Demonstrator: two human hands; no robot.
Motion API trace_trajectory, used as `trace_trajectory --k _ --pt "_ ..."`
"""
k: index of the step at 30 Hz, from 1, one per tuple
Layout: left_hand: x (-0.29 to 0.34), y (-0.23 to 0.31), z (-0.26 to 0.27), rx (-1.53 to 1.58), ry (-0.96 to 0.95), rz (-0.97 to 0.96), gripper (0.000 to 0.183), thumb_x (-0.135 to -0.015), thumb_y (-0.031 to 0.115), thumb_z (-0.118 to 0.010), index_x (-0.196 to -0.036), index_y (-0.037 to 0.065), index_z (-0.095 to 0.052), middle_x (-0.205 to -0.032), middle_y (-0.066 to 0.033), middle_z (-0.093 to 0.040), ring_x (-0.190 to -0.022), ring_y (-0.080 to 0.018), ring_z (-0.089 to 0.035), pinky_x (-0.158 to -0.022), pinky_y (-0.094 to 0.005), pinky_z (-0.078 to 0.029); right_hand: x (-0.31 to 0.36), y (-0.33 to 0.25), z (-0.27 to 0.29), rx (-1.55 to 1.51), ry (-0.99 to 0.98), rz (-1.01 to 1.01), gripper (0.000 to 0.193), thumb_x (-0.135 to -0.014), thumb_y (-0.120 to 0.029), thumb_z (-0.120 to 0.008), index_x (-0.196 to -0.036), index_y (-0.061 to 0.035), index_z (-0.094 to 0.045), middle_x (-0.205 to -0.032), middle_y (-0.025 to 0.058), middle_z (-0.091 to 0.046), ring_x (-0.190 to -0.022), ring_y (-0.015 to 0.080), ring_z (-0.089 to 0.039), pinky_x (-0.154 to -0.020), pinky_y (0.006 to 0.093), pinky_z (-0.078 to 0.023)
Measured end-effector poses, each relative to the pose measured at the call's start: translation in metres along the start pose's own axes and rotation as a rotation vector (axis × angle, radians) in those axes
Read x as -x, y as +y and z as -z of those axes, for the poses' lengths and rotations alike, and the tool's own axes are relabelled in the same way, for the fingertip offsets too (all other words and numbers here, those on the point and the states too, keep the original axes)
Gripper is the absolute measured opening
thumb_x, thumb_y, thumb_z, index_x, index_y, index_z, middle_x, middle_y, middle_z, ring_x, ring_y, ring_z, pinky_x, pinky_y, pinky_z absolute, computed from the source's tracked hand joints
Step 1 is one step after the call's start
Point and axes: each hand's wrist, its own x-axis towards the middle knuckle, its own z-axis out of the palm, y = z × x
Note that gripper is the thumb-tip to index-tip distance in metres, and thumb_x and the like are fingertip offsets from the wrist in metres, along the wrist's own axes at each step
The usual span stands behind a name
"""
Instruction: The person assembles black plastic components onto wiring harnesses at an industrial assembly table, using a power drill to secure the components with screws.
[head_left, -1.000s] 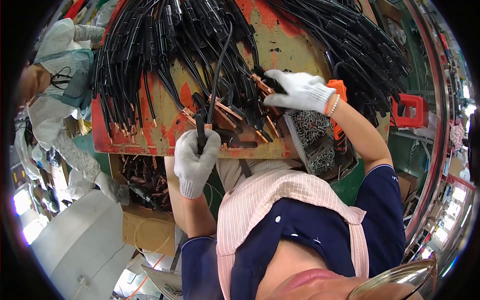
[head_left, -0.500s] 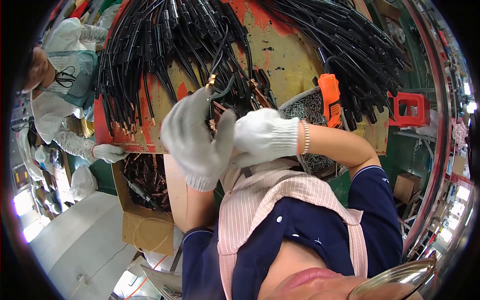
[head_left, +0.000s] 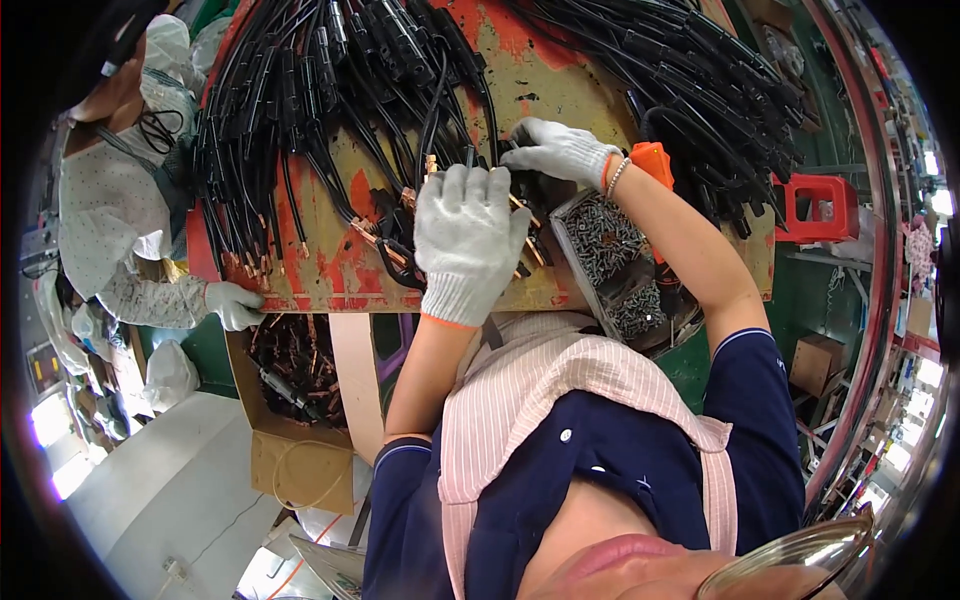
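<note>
Both my hands wear white knitted gloves and work over the near middle of the table. My left hand [head_left: 467,235] is back up, its fingers bent over a pile of black cables [head_left: 470,156] with copper ends; the fingertips are partly hidden. A brass-coloured fitting [head_left: 431,165] shows beside its outer finger. Just to the right and farther off, my right hand [head_left: 560,152] has its fingers curled down at black parts of the same pile; what they hold is hidden. Bare copper ends [head_left: 372,236] stick out left of my left hand.
Bundles of black cables [head_left: 300,110] cover the far left, more [head_left: 700,110] the far right. A tray of screws [head_left: 600,235] and an orange tool [head_left: 652,163] sit right. A box of copper pieces [head_left: 290,365] stands below the table edge. A co-worker's gloved hand [head_left: 235,304] rests near the left corner.
My hands have moved apart: the right went away from me toward the cables, the left moved right and down onto the pile. The brass fitting no longer stands above my left fingertips.
</note>
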Motion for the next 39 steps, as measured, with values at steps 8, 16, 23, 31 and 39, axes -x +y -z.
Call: trace_trajectory --k 8,16,23,31,39 --pt "-0.01 -0.014 0.016 0.109 0.238 0.055 0.067 -0.069 0.03 -0.078 -0.129 0.012 -0.052 -0.118 -0.0086 -0.056 -0.114 -0.0289 -0.051 -0.098 -0.0468 -0.04 0.018 -0.042 0.013 -0.602 -0.147 0.373 0.044 -0.093 -0.036 -0.058 -0.127 -0.0079 -0.057 -0.103 0.0072 -0.07 -0.093 0.0155 -0.066 -0.085 0.028 -0.052" --pt "0.0 -0.028 -0.007 -0.038 0.141 0.081 0.041 -0.075 0.026 -0.067 -0.115 0.017 -0.063 -0.114 -0.0066 -0.06 -0.115 -0.0287 -0.051 -0.099 -0.0478 -0.038 0.03 -0.01 0.002 0.332 -0.13 0.007 0.058 -0.084 -0.046 -0.065 -0.124 -0.0062 -0.051 -0.112 0.0195 -0.065 -0.105 0.0376 -0.062 -0.086 0.0454 -0.051" --pt "0.004 -0.029 -0.009 0.049 0.157 0.144 0.035 -0.08 0.025 -0.065 -0.114 0.016 -0.063 -0.11 -0.0082 -0.066 -0.12 -0.0309 -0.051 -0.101 -0.0471 -0.037 0.021 -0.013 -0.004 0.349 -0.147 0.018 0.052 -0.076 -0.042 -0.071 -0.108 -0.0018 -0.062 -0.108 0.0213 -0.066 -0.104 0.0366 -0.064 -0.086 0.0457 -0.051" --pt "0.008 -0.03 -0.014 0.055 0.16 0.19 0.038 -0.081 0.03 -0.063 -0.117 0.018 -0.062 -0.115 -0.0072 -0.066 -0.126 -0.0281 -0.048 -0.104 -0.0449 -0.036 0.017 -0.001 0.007 -0.229 -0.369 -0.033 0.038 -0.079 -0.039 -0.073 -0.1 -0.0076 -0.066 -0.083 0.0006 -0.064 -0.079 0.0088 -0.058 -0.072 0.0263 -0.046" --pt "0.012 -0.035 -0.016 0.058 0.231 0.18 0.038 -0.08 0.03 -0.065 -0.115 0.018 -0.063 -0.112 -0.0073 -0.065 -0.12 -0.0284 -0.052 -0.103 -0.0453 -0.038 0.063 -0.035 0.065 -0.673 -0.136 0.119 0.024 -0.082 -0.02 -0.073 -0.098 -0.0047 -0.062 -0.082 0.0015 -0.064 -0.063 0.0074 -0.059 -0.054 0.0215 -0.049"
